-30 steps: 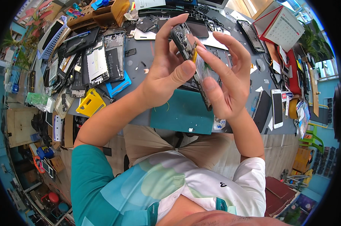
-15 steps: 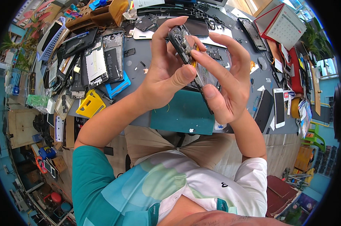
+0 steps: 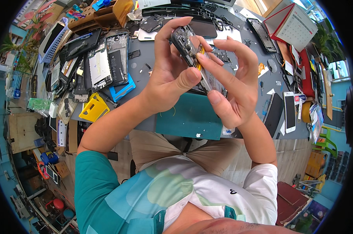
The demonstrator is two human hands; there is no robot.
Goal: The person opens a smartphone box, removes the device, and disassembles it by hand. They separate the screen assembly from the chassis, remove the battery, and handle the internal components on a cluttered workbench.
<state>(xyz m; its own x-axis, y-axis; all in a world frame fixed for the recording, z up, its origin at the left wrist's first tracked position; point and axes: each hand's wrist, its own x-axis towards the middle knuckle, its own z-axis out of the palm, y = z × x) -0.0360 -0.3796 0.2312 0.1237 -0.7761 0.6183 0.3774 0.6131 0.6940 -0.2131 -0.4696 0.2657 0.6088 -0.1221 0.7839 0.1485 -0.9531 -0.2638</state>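
Observation:
An opened phone (image 3: 183,42) with its inner parts bare is held up at a tilt over the desk. My left hand (image 3: 163,80) grips its upper end, thumb on the near side and fingers curled round the far edge. A yellow strip shows along its inside, and the lower part looks shiny and clear. My right hand (image 3: 240,84) has its index fingertip on the phone's middle and its thumb by the lower end; its other fingers are raised and bent. Underneath, a teal mat (image 3: 188,121) lies at the desk's front edge. My fingers hide part of the phone.
Phone frames and parts (image 3: 100,66) are piled at the left, beside a yellow holder (image 3: 94,108) and a blue frame (image 3: 122,89). At the right lie a white phone (image 3: 289,111), a dark phone (image 3: 261,36) and a standing calendar (image 3: 291,26). A keyboard (image 3: 176,15) spans the back.
The phone has shifted slightly left and its tilt has altered. A dark edge that reached below my right thumb no longer shows there. Both hands keep nearly the same places.

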